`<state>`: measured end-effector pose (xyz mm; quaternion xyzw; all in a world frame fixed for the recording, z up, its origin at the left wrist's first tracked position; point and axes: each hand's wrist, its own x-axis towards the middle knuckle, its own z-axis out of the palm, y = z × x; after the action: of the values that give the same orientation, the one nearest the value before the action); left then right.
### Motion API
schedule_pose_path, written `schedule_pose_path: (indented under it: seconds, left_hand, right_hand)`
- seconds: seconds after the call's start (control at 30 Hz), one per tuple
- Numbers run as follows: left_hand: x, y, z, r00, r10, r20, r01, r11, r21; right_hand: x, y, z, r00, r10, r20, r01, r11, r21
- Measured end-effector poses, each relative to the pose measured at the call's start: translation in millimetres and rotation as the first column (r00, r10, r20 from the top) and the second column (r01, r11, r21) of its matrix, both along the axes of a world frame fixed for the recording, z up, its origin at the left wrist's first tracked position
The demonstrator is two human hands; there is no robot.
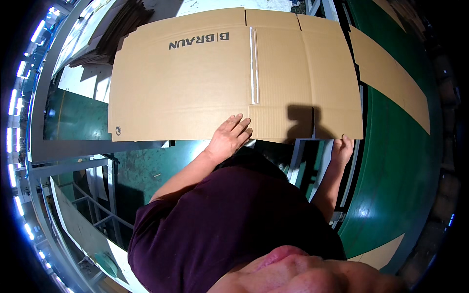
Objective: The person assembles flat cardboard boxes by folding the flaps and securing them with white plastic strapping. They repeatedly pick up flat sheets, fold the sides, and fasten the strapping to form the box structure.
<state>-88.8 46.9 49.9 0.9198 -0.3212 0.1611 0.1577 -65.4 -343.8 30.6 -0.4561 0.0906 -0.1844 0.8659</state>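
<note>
A flat, folded brown cardboard box lies in front of me with dark print on its far part. A pale double strip runs along a seam to the right of its middle. My left hand rests on the box at its near edge, fingers stretched out and slightly apart beside the seam; its thumb is hidden. Close to the near right corner, my right hand has its fingers curled at the cardboard edge, holding it. Part of that grip is hidden.
Stacked brown cardboard sheets stand at the far left on a white surface. On the right runs a green conveyor belt carrying another flat cardboard sheet. A grey metal frame spans the left side, near a white panel.
</note>
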Motion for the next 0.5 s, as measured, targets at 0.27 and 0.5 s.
schedule_pose_path:
  seconds: [0.27,0.5]
  left_hand:
    - [10.4,-7.0,-7.5,0.998,0.015,0.065,-0.017,0.999,0.031]
    - [10.8,-13.6,-21.1,0.997,0.032,0.076,-0.033,0.999,0.006]
  right_hand:
    - [2.8,115.1,48.2,0.899,0.408,0.163,0.051,0.272,-0.961]
    - [15.5,178.2,-1.1,0.827,0.557,0.074,0.199,-0.168,-0.965]
